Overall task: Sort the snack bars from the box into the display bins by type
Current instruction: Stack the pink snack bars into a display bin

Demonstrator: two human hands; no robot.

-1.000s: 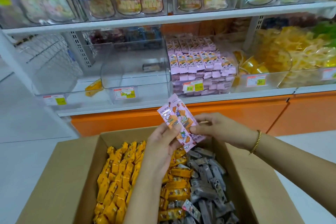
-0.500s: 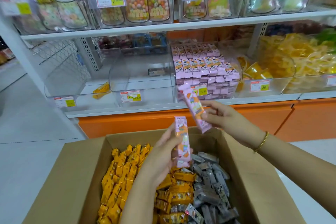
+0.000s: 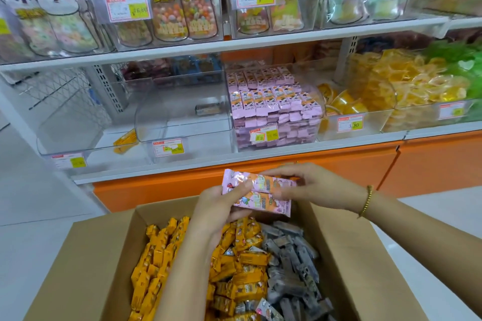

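While the left hand and right hand pinch two pink snack bars together just above the box, the step looks like gathering pink ones, and next they should go up into the pink bin.

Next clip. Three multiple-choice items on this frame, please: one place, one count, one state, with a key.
1. Where in the box do the grey bars lie?
A. left side
B. right side
C. outside it

2. How many pink bars do the left hand and right hand hold?
A. two
B. five
C. none

3. The shelf bin of pink bars is:
A. empty
B. tipped over
C. stacked nearly full

Key: 1 B, they fill the right side, beside the orange bars; 2 A, two show between the hands; 3 C, stacked rows fill it.
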